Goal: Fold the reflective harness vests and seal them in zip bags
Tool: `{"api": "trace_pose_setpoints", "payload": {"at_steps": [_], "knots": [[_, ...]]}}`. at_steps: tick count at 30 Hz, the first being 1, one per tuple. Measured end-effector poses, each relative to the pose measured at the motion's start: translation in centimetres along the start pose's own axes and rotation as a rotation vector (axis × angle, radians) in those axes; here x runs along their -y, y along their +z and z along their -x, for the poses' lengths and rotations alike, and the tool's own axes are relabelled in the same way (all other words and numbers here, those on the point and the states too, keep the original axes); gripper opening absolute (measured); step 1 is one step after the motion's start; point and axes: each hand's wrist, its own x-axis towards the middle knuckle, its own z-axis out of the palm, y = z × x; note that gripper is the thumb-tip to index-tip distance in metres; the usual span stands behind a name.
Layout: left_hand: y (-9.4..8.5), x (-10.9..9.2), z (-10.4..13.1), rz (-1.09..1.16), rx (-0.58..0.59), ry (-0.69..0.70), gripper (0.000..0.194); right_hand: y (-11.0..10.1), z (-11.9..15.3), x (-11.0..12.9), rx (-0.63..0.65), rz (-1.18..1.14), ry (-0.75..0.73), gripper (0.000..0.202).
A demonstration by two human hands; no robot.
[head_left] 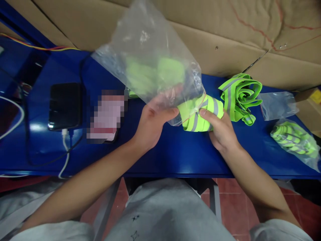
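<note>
My left hand (155,120) grips a clear plastic bag (147,36) near its opening, the thumb on the near side and the fingers behind the film. Yellow-green fabric shows blurred through the bag; whether it lies inside or behind is unclear. In my right hand (222,129) is a folded bundle of yellow-green strap with grey stripes (198,122), thumb on top. The bundle's upper left part is at the bag's mouth, under the plastic edge. To the right of it lies a loosely coiled strap (240,97) of the same kind.
On the blue table (175,157) are a black power bank (65,105) with cables, and a phone (107,113) with a blurred screen at left. A small clear bag (279,105), a bagged strap (294,139) and a cardboard box (311,107) are at right. Brown cardboard (225,43) stands behind.
</note>
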Motion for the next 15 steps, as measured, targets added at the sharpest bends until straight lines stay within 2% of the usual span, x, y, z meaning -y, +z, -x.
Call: {"api": "trace_pose_setpoints", "payload": {"at_steps": [5, 8, 12, 15], "knots": [[0.0, 0.6, 0.5, -0.245, 0.040, 0.088, 0.042, -0.2, 0.1, -1.2, 0.007, 0.162, -0.142, 0.056], [0.0, 1.0, 0.5, -0.413, 0.037, 0.132, 0.047, -0.3, 0.2, -1.6, 0.047, 0.171, -0.157, 0.055], [-0.2, 1.0, 0.2, -0.438, 0.084, 0.128, 0.044, -0.8, -0.1, -1.0, 0.122, 0.159, -0.120, 0.059], [-0.2, 0.8, 0.2, -0.437, 0.113, 0.097, 0.043, -1.3, -0.4, -0.2, 0.088, 0.149, -0.106, 0.062]]}}
